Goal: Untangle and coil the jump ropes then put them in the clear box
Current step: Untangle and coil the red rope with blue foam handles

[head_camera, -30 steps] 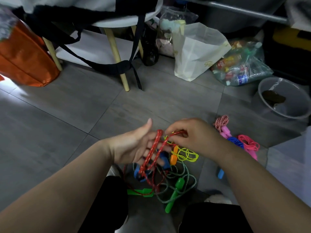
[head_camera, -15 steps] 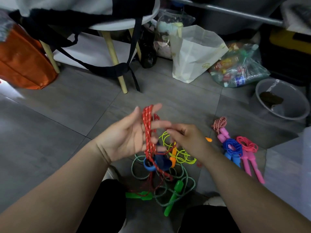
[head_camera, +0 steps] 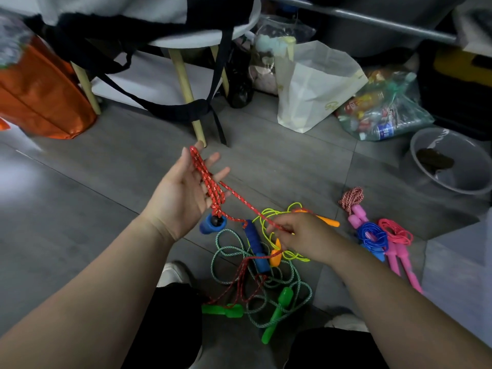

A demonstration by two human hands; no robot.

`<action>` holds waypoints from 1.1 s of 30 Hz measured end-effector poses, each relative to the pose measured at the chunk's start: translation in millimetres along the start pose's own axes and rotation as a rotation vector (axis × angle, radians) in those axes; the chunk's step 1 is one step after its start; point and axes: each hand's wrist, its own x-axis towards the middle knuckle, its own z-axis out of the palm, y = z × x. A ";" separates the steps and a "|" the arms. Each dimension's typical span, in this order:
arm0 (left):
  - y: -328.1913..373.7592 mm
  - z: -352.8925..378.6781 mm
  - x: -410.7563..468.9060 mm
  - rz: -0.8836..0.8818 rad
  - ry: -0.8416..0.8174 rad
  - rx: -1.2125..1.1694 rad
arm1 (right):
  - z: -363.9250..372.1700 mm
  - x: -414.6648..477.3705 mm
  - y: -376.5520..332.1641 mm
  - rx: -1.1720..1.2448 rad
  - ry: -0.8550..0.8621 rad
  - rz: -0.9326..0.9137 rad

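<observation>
My left hand point(head_camera: 183, 194) is held palm up with straight fingers, and several loops of the red jump rope point(head_camera: 210, 183) lie across them. One blue handle point(head_camera: 213, 225) of that rope hangs just below the palm. My right hand point(head_camera: 303, 235) pinches a taut strand of the same red rope, lower and to the right. On the floor under my hands lie the second blue handle point(head_camera: 256, 247), a green rope point(head_camera: 266, 284) and a yellow rope point(head_camera: 269, 217), all tangled together. A pale clear box point(head_camera: 460, 270) shows at the right edge.
Three coiled ropes lie to the right: red-white point(head_camera: 352, 197), blue point(head_camera: 371, 234) and pink point(head_camera: 395, 231). Behind stand a stool point(head_camera: 186, 86) with black straps, an orange bag point(head_camera: 40, 99), a white paper bag point(head_camera: 314, 83), a bag of bottles point(head_camera: 384, 107) and a grey basin point(head_camera: 452, 161).
My left hand has risen and opened flat with the red loops on it. My right hand has drawn away to the lower right, stretching a red strand out.
</observation>
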 end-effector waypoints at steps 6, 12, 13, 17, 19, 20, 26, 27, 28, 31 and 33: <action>3.2 2.4 -2.3 0.006 -0.021 -0.041 | 9.0 -9.6 -22.2 -0.302 -0.127 -0.100; 3.2 3.9 -2.4 -0.002 0.014 0.088 | 2.2 -12.2 -23.1 -0.311 -0.133 -0.187; 1.8 5.2 -2.5 -0.020 0.011 0.156 | 2.6 -12.5 -25.9 -0.321 -0.106 -0.250; -8.2 8.4 -4.5 -0.159 -0.046 0.454 | -4.4 -14.9 -37.4 -0.312 0.090 -0.425; -15.0 4.8 -7.1 -0.295 -0.143 0.567 | -11.6 -16.1 -35.6 -0.259 0.183 -0.464; -18.3 1.4 -7.9 -0.374 -0.228 0.605 | -15.4 -16.4 -33.3 -0.246 0.247 -0.472; -25.2 -8.8 -8.2 -0.720 -0.624 0.558 | -27.1 -15.2 -24.3 -0.164 0.454 -0.386; -25.3 -7.3 -10.0 -0.765 -0.666 0.563 | -27.9 -14.0 -22.4 -0.144 0.460 -0.354; -25.7 -6.1 -11.2 -0.801 -0.699 0.564 | -29.5 -13.2 -21.2 -0.119 0.464 -0.318; -23.4 -4.0 -12.1 -0.806 -0.740 0.486 | -32.8 -8.9 -12.6 -0.076 0.491 -0.229; -21.2 -3.5 -10.9 -0.750 -0.812 0.359 | -30.6 -5.3 -4.9 -0.058 0.491 -0.173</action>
